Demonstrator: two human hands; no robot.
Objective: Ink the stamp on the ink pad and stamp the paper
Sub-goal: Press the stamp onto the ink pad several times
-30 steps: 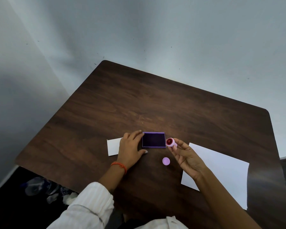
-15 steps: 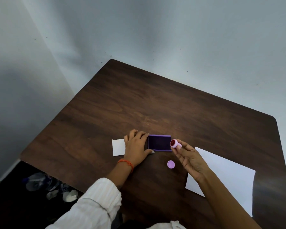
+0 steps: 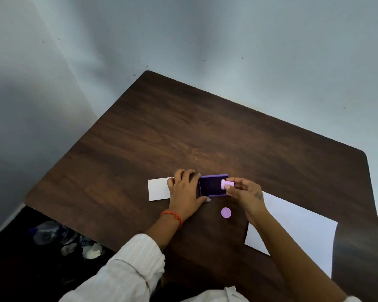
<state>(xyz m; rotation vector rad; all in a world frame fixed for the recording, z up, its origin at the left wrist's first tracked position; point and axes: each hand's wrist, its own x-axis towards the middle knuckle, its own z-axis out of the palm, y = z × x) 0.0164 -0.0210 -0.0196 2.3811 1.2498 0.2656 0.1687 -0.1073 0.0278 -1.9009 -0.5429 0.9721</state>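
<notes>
Two hands work: left hand [image 3: 184, 189] lies flat w/ fingers spread, touching ink pad [image 3: 212, 186]; right hand [image 3: 246, 192] pinches pink stamp [image 3: 227, 184] at pad's right edge.

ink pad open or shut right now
Open: the ink pad shows its dark inking surface inside the purple frame, no lid over it. The right hand holds the pink stamp at its right edge.

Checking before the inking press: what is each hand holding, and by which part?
Right hand pinches the stamp by its handle end. Left hand lifts nothing; it steadies the ink pad at its left edge.
</notes>
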